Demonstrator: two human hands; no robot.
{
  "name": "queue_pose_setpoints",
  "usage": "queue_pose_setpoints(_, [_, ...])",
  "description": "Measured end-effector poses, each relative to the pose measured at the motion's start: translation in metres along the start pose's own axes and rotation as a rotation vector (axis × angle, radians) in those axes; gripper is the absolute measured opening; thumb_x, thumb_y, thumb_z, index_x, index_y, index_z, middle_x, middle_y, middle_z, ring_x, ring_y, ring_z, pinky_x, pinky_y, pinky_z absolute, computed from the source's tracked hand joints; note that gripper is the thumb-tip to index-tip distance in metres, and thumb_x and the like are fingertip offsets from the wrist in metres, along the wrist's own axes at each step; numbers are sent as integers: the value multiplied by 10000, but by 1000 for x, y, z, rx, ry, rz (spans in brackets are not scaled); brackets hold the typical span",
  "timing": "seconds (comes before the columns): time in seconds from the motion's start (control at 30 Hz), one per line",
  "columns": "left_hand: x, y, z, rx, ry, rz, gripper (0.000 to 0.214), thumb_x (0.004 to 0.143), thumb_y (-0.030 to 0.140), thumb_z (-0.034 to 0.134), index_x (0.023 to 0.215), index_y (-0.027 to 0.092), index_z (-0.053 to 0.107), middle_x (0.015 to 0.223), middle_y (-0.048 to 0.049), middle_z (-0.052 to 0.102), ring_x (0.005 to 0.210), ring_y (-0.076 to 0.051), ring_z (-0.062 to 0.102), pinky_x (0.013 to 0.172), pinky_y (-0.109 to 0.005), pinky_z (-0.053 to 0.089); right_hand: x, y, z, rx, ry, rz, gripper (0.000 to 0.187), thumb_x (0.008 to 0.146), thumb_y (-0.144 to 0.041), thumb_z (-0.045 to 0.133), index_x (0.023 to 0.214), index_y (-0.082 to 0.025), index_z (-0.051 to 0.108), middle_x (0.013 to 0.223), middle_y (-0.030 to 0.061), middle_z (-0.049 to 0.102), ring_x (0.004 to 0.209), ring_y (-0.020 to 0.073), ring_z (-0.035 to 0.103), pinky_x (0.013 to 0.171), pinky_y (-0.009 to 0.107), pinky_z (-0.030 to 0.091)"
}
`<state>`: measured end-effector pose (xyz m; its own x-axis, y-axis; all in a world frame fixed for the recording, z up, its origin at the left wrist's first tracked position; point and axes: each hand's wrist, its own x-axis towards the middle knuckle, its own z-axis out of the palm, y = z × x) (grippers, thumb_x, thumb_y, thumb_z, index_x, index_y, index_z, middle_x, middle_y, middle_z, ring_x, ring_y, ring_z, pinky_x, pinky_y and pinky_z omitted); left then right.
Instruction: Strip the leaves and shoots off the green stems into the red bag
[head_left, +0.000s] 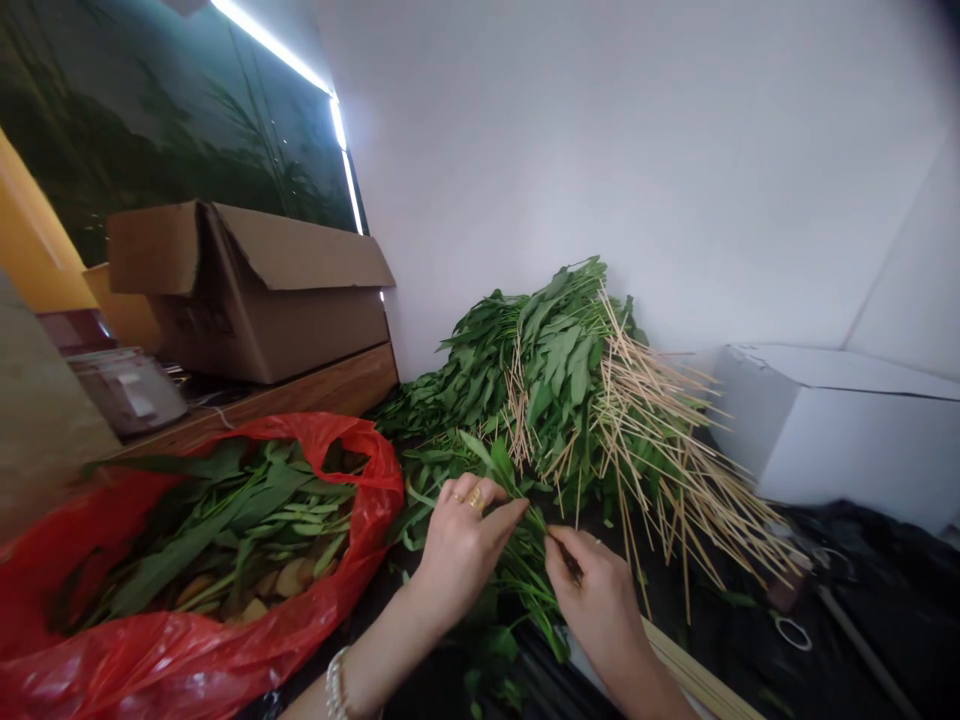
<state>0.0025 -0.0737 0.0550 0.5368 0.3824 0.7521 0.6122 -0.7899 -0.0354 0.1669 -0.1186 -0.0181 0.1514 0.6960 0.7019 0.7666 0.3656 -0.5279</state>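
One small bunch of green leaves (538, 522) is between the two hands, in front of a large heap of leaves (559, 350). The left hand (465, 530) is mostly closed, with its thumb and forefinger pinching the bunch; the right hand (596, 580) has curled fingers and pinches the same bunch from the other side. I cannot tell whether a stick is also in the grip. On the left wrist there is one bracelet (336, 685) of round, shiny white beads. The heap has smooth, long leaves, and from it many thin, straight wooden sticks (660, 410) point out, too many for counting. Near the right forearm lies one more group of pale sticks (694, 670). To the left stands one open red plastic bag (386, 480), wrinkled and glossy, with leaves and stems inside. Farther out are two boxes: one brown cardboard box (300, 325) with raised flaps, and one white box (862, 430) with flat sides, near the smooth wall (637, 150).
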Motion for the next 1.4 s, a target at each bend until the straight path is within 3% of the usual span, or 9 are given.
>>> queue_pose_setpoints(0.37, [-11, -7, 5, 4, -48, 180, 152, 923, 171, 541, 1035, 190, 642, 845, -31, 643, 806, -169, 470, 731, -349, 313, 0, -4, -3, 108, -130, 92, 213, 897, -265, 469, 823, -209, 660, 689, 8, 678, 620, 157, 631, 613, 242, 418])
queue_pose_setpoints(0.53, [-11, -9, 7, 23, -139, 206, 99, 932, 185, 532, 931, 181, 632, 858, -22, 635, 846, -172, 484, 794, -354, 320, 3, -9, -7, 174, -169, 115, 221, 888, -273, 468, 783, -214, 653, 660, -4, 666, 586, 147, 606, 598, 234, 401])
queue_pose_setpoints(0.7, [-12, -12, 10, 39, -190, 216, 125, 946, 215, 517, 1010, 194, 624, 869, -19, 633, 874, -174, 491, 821, -352, 318, 4, -11, -8, 205, -199, 129, 224, 878, -273, 471, 747, -209, 640, 633, -10, 642, 564, 134, 578, 589, 227, 388])
queue_pose_setpoints(0.87, [-10, -16, 9, 43, -196, 200, 133, 947, 271, 517, 945, 215, 638, 796, -9, 606, 811, -174, 470, 743, -342, 299, 5, -14, -10, 200, -239, 138, 237, 868, -280, 479, 687, -203, 610, 562, -25, 564, 521, 120, 512, 531, 222, 345])
queue_pose_setpoints(1.1, [-13, -9, 10, -2, -192, 200, 115, 892, 201, 541, 844, 187, 645, 758, -23, 601, 779, -176, 469, 727, -342, 300, 3, -15, -8, 196, -246, 122, 233, 879, -278, 467, 716, -203, 614, 624, -10, 617, 579, 130, 554, 591, 221, 373])
queue_pose_setpoints(1.17, [-13, -7, 8, -64, -167, 123, 108, 856, 179, 556, 810, 182, 654, 744, -26, 607, 769, -179, 476, 725, -345, 304, 3, -15, -8, 185, -259, 94, 242, 886, -272, 449, 721, -203, 613, 642, -6, 626, 599, 133, 568, 609, 224, 376])
queue_pose_setpoints(1.23, [-10, -10, 3, -190, -78, -80, 105, 813, 168, 574, 764, 181, 666, 723, -26, 606, 754, -180, 484, 722, -339, 319, 4, -14, -10, 180, -251, 91, 253, 889, -279, 438, 721, -202, 611, 636, -9, 618, 598, 132, 567, 607, 225, 373])
queue_pose_setpoints(1.3, [-5, -20, -6, -443, 59, -416, 117, 790, 181, 582, 708, 179, 666, 707, -23, 597, 743, -176, 500, 715, -318, 354, 5, -13, -13, 181, -215, 131, 267, 888, -310, 442, 715, -203, 614, 608, -19, 596, 560, 124, 541, 572, 224, 361])
queue_pose_setpoints(1.4, [2, -37, -25, -1087, 233, -968, 103, 787, 255, 622, 723, 185, 662, 737, -2, 595, 708, -144, 533, 681, -270, 422, 6, -10, -17, 180, -172, 233, 307, 888, -390, 452, 725, -206, 636, 553, -34, 544, 491, 115, 477, 497, 224, 330])
